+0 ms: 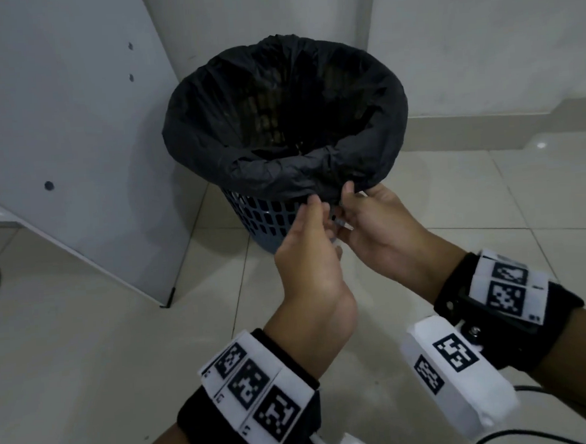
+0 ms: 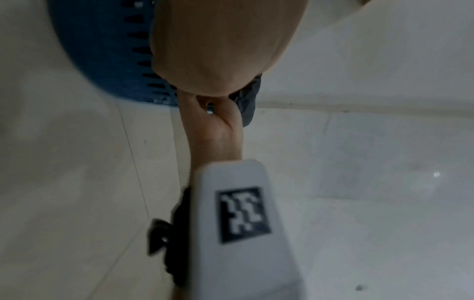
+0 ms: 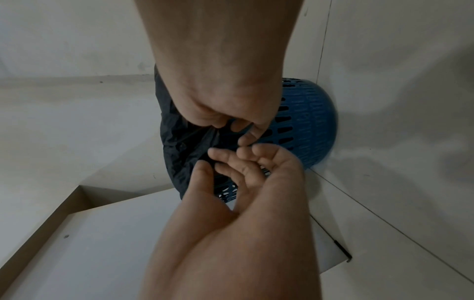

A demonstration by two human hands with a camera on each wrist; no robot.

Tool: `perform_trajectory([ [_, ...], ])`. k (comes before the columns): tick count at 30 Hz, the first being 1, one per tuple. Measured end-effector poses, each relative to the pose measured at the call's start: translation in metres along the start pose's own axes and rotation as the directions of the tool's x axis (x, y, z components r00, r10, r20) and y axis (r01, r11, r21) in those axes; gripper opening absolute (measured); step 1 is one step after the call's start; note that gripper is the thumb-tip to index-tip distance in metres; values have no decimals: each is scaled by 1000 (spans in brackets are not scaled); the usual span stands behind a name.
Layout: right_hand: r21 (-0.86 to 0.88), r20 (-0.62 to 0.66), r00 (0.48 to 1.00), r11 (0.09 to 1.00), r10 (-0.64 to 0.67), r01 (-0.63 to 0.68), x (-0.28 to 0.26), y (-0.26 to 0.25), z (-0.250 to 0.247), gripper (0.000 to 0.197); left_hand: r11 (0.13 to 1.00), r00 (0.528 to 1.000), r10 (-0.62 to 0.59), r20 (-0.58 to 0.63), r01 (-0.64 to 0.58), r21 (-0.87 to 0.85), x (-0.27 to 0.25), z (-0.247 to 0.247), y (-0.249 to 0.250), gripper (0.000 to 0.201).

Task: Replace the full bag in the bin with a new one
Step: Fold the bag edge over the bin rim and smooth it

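A blue perforated bin (image 1: 267, 223) stands on the floor in a wall corner. A black bag (image 1: 211, 137) lines it, and its top is folded out over the rim. My left hand (image 1: 314, 205) and right hand (image 1: 346, 194) meet at the near edge of that fold. In the right wrist view the left hand (image 3: 211, 161) pinches the bag's hem (image 3: 179, 142) between thumb and fingers. The right hand (image 3: 238, 130) curls on the same hem just above it. The left wrist view shows the bin (image 2: 102, 50) and a scrap of bag (image 2: 247, 101) behind both hands. What lies inside the bag is too dark to tell.
A white board (image 1: 74, 149) leans against the wall just left of the bin. Pale floor tiles (image 1: 104, 353) spread around it. A raised skirting step (image 1: 485, 131) runs along the right wall. A dark cable (image 1: 538, 438) trails at the lower right.
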State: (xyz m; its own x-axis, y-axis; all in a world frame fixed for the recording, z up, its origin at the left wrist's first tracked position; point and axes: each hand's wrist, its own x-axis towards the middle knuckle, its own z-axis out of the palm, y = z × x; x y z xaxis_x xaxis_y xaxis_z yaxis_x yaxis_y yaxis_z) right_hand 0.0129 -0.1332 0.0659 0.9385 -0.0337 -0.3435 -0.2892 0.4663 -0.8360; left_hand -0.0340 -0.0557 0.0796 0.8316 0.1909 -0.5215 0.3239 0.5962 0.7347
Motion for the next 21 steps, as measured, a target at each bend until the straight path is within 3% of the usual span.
perform_trajectory([
  [6, -15, -6, 999, 999, -34, 34, -1, -1, 0, 17, 998, 1000, -9, -22, 7, -63, -4, 17, 5, 37],
  [12, -60, -11, 999, 998, -32, 31, -4, 1, -1, 24, 995, 998, 59, -25, -61, -79, 7, 24, 6, 44],
  [21, -2, -22, 999, 999, -44, 44, -2, -2, -6, 25, 997, 997, 73, 29, -72, -41, 15, 25, 3, 16],
])
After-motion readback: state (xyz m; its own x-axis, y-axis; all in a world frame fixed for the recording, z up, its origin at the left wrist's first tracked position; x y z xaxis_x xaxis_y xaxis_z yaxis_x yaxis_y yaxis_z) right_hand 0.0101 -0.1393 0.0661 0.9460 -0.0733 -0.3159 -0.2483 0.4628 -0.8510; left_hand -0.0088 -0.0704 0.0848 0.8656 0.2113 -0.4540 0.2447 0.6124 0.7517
